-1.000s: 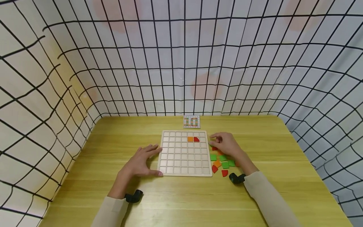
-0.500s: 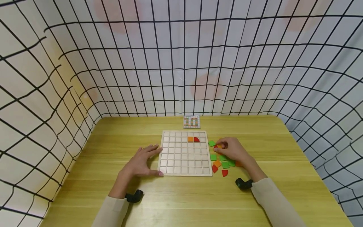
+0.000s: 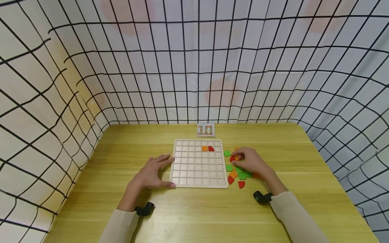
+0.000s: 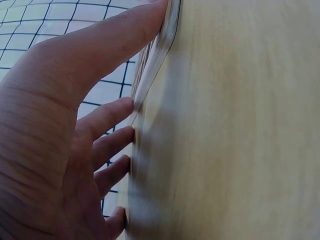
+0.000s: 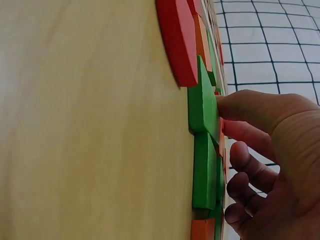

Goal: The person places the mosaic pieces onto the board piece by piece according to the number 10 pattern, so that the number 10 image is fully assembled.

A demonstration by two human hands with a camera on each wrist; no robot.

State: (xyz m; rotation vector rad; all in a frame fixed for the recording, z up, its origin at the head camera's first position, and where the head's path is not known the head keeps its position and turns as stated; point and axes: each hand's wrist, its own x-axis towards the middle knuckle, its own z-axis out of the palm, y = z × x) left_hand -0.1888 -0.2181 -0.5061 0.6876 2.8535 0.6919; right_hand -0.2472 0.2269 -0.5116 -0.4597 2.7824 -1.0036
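Left hand [image 3: 149, 173]: fingers spread, nothing grasped, fingertips on the left edge of the grid board [image 3: 188, 168], thumb at its near-left corner; no change. Board sits mid-table, pattern card [image 3: 206, 130] just beyond its far edge. In the grid: orange square [image 3: 205, 148], red quarter-round [image 3: 211, 149] right beside it. Same two as a second ago, so board fill hasn't advanced; I'd call this piece-picking. Right of the board: green tile [image 3: 227, 153], then loose pieces [image 3: 241, 176] in green, orange and red, partly under the right hand [image 3: 250, 161]. Just changed: its thumb and index look wider apart, bent around a loose red piece [image 3: 232, 159]; can't tell if it's pinched or only touched. Probably still sorting. Vs half a second ago: more of that red shows, plus an orange piece [image 3: 236, 148] beyond the index. Vs one second ago: hand has come nearer and right, off the green tile.
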